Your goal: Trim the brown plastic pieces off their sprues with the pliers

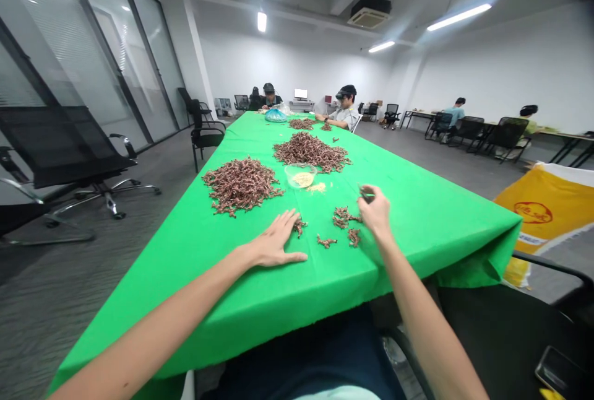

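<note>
My left hand (277, 241) lies flat on the green tablecloth (260, 313), fingers stretched, beside a small brown knobbly piece (299, 226). Above the cloth at the right, my right hand (375, 207) is closed around a small dark tool (367, 194), too small to name surely. Just left of that hand is a little cluster of brown pieces (341, 217), with two smaller clumps (327, 241) nearer me. A clear bowl (301, 176) holds pale yellow bits, and some of these bits (317, 187) are scattered beside it. Large brown piles (242, 184) stand left of and behind the bowl.
Farther down the table, a person in a light shirt (344, 112) sits at the right, near a smaller brown pile (301, 123) and a blue bag (275, 115). A yellow sack (547, 202) is at the right. Black chairs (206, 134) stand along the left.
</note>
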`<action>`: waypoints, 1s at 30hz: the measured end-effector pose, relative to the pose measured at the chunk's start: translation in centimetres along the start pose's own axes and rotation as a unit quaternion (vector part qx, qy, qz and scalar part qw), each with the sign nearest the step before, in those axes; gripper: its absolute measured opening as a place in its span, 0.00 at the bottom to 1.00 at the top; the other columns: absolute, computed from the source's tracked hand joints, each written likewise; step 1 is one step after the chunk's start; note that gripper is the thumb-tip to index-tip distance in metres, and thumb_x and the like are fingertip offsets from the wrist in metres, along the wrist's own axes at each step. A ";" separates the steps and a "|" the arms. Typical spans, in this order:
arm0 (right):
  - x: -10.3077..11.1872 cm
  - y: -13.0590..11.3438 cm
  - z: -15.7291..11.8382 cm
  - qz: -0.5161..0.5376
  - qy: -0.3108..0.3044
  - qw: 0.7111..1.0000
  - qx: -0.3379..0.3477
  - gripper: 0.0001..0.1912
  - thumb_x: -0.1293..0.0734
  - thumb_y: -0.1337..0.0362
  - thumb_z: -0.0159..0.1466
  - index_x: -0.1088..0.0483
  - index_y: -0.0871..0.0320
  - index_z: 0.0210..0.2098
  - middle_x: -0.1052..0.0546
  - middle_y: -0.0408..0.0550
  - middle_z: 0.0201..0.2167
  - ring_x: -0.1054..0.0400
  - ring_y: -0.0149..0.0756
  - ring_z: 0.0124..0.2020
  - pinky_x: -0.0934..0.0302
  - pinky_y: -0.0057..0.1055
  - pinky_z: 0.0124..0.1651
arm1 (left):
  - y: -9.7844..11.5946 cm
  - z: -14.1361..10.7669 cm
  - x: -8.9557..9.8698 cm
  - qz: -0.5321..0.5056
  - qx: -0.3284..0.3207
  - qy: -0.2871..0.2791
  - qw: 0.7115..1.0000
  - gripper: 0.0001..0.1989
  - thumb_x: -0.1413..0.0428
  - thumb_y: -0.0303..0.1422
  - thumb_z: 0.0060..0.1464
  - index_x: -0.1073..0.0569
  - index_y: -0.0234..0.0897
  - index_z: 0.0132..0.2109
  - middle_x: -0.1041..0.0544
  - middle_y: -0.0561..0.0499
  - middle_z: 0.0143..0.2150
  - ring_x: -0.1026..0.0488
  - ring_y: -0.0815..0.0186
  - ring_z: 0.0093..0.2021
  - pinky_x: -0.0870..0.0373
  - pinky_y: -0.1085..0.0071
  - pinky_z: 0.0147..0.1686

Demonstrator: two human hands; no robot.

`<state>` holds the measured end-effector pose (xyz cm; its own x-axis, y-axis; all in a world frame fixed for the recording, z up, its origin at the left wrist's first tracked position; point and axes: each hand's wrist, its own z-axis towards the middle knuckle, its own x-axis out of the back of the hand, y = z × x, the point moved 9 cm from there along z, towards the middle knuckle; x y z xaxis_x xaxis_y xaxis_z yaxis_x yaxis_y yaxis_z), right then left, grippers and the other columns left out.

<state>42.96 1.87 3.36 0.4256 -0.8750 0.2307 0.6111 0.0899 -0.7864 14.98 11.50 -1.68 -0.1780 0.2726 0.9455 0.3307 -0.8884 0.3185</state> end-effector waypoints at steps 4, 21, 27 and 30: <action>4.7 8.1 3.0 0.036 -0.043 0.993 -0.101 0.14 0.33 0.56 0.54 0.26 0.60 0.34 0.23 0.54 0.35 0.31 0.45 0.40 0.40 0.39 0.47 | 0.2 0.2 0.2 0.006 -0.012 0.010 1.000 0.55 0.49 0.62 0.51 0.65 0.38 0.72 0.67 0.39 0.72 0.67 0.46 0.71 0.60 0.49 0.67; -3.8 6.4 0.6 0.075 -0.225 0.966 -0.105 0.20 0.37 0.50 0.58 0.27 0.60 0.37 0.25 0.47 0.37 0.35 0.40 0.41 0.44 0.33 0.47 | -1.4 0.3 0.3 -0.004 -0.011 0.017 1.000 0.54 0.47 0.60 0.51 0.67 0.40 0.71 0.67 0.40 0.73 0.64 0.47 0.71 0.57 0.51 0.67; -7.7 3.0 -2.1 0.069 -0.269 0.958 -0.073 0.18 0.38 0.52 0.60 0.29 0.60 0.38 0.26 0.46 0.36 0.35 0.39 0.39 0.45 0.31 0.46 | -1.3 0.2 0.8 -0.004 -0.014 0.023 1.000 0.55 0.47 0.61 0.50 0.65 0.38 0.72 0.64 0.40 0.73 0.62 0.48 0.71 0.57 0.52 0.68; -9.6 1.3 -3.4 0.069 -0.284 0.955 -0.060 0.16 0.38 0.53 0.61 0.30 0.59 0.37 0.26 0.44 0.35 0.36 0.37 0.37 0.44 0.30 0.44 | -0.6 0.2 1.0 -0.004 -0.017 0.019 1.000 0.56 0.47 0.62 0.49 0.64 0.37 0.71 0.63 0.40 0.73 0.62 0.48 0.71 0.58 0.52 0.68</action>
<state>37.38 8.79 -1.79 0.8106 -0.4571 0.3660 0.4563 0.1013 -0.8841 14.78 12.36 -0.92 -0.2165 0.2655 0.9395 0.2982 -0.8983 0.3226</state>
